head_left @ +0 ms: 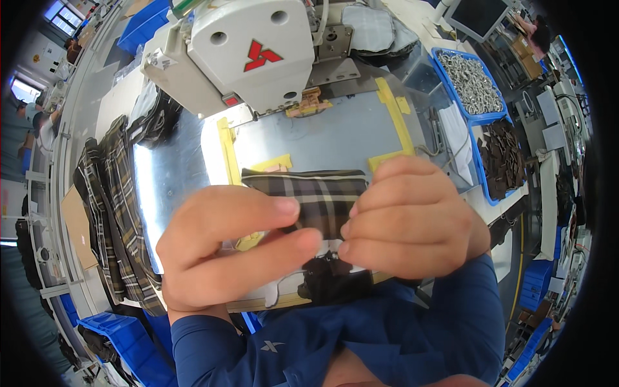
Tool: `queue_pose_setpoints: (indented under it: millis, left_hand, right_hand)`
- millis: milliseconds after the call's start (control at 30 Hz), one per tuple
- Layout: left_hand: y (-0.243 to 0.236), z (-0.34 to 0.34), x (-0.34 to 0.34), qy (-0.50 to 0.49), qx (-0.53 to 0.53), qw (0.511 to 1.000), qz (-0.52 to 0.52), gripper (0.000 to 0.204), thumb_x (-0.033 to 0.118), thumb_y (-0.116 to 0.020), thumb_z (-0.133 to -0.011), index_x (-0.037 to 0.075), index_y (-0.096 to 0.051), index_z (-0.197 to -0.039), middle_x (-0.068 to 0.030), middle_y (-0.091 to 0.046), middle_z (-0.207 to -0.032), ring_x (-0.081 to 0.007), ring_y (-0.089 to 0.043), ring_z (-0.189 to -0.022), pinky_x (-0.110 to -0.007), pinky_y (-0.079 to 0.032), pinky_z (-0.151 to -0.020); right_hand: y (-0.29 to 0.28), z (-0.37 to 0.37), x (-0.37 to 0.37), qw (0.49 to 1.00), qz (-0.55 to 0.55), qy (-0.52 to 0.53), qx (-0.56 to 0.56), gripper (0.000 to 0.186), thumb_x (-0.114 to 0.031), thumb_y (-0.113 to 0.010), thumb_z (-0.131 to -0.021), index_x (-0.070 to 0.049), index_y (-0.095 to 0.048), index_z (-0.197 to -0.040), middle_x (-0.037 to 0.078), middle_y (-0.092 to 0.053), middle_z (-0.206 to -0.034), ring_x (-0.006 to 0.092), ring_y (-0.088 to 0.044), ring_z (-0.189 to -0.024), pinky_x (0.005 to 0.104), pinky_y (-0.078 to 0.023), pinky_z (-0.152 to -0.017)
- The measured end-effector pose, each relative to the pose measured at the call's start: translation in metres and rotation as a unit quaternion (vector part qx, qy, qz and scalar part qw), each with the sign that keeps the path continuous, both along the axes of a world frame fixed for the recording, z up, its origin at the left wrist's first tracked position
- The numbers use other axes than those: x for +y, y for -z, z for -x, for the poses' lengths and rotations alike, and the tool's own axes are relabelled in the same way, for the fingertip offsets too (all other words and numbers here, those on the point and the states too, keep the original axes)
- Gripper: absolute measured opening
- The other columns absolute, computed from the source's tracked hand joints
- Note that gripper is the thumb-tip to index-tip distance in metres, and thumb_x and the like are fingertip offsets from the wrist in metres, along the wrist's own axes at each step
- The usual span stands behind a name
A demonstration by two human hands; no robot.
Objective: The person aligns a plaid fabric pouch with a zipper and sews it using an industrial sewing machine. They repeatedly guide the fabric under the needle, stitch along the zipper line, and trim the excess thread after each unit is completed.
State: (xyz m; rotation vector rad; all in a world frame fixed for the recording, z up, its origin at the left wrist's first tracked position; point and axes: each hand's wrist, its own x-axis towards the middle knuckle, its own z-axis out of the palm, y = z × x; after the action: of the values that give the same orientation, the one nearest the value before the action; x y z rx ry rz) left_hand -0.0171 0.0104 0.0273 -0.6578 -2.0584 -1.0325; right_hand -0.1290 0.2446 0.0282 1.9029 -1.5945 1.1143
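Head view: dark plaid fabric [327, 197], banded olive and cream, sits before the sewing machine [248, 55]; the right hand [412, 216] grips its right edge, the left hand [200, 242] has thumb and forefinger parted.

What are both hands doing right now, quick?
Left hand: partly open, at the plaid cloth; can't tell whether it's gripping.
Right hand: closed, holding the plaid cloth's right side.
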Motion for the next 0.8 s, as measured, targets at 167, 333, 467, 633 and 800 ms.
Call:
queue_pose_setpoints:
  millis: [167, 333, 467, 633, 800]
  left_hand:
    - [-0.0055, -0.0013, 0.0067, -0.05, 0.02, 0.988, 0.147, 0.024, 0.008, -0.088, -0.064, 0.015, -0.081, -0.085, -0.0019, -0.073, -0.104, -0.022, -0.067, -0.079, -0.033, -0.048, -0.061]
    - [-0.0028, -0.0023, 0.0087, -0.046, 0.049, 0.985, 0.158, 0.021, 0.004, -0.086, -0.066, 0.012, -0.077, -0.084, -0.0066, -0.075, -0.103, -0.0264, -0.074, -0.083, -0.032, -0.056, -0.063]
    - [-0.0024, -0.0027, 0.0102, -0.029, 0.021, 0.991, 0.132, 0.019, 0.002, -0.085, -0.068, 0.009, -0.075, -0.083, -0.01, -0.077, -0.104, -0.0303, -0.078, -0.085, -0.033, -0.062, -0.067]
    - [-0.0043, 0.0001, 0.0103, 0.016, 0.003, 0.996, 0.088, 0.018, 0.002, -0.085, -0.069, 0.007, -0.073, -0.081, -0.0111, -0.079, -0.104, -0.0309, -0.079, -0.085, -0.034, -0.063, -0.068]
    - [0.002, 0.005, 0.0095, 0.057, -0.018, 0.997, 0.045, 0.014, 0.003, -0.087, -0.077, 0.005, -0.074, -0.081, -0.0119, -0.079, -0.102, -0.0322, -0.08, -0.085, -0.036, -0.064, -0.069]
  right_hand:
    - [0.0001, -0.0014, -0.0008, 1.0, 0.005, -0.002, -0.003, 0.016, -0.014, -0.077, -0.08, -0.003, -0.074, -0.091, 0.007, -0.07, -0.088, 0.0216, -0.067, -0.077, 0.0338, -0.052, -0.066]
    - [0.0011, -0.0016, 0.0003, 1.0, 0.005, -0.009, -0.012, 0.015, -0.014, -0.077, -0.08, -0.003, -0.074, -0.091, 0.007, -0.07, -0.089, 0.0218, -0.067, -0.078, 0.034, -0.052, -0.066]
    - [0.002, -0.0025, -0.0005, 1.0, 0.008, -0.014, -0.011, 0.016, -0.014, -0.076, -0.08, -0.003, -0.074, -0.092, 0.007, -0.071, -0.091, 0.0222, -0.068, -0.079, 0.0348, -0.053, -0.067]
    - [0.0021, -0.0004, 0.0013, 0.999, 0.004, -0.023, -0.023, 0.019, -0.014, -0.077, -0.081, -0.002, -0.075, -0.096, 0.009, -0.071, -0.093, 0.0232, -0.069, -0.08, 0.0361, -0.054, -0.067]
    - [0.0062, 0.0002, 0.005, 0.996, -0.025, -0.046, -0.075, 0.018, -0.011, -0.076, -0.085, -0.002, -0.075, -0.101, 0.01, -0.071, -0.095, 0.0245, -0.071, -0.081, 0.037, -0.056, -0.069]
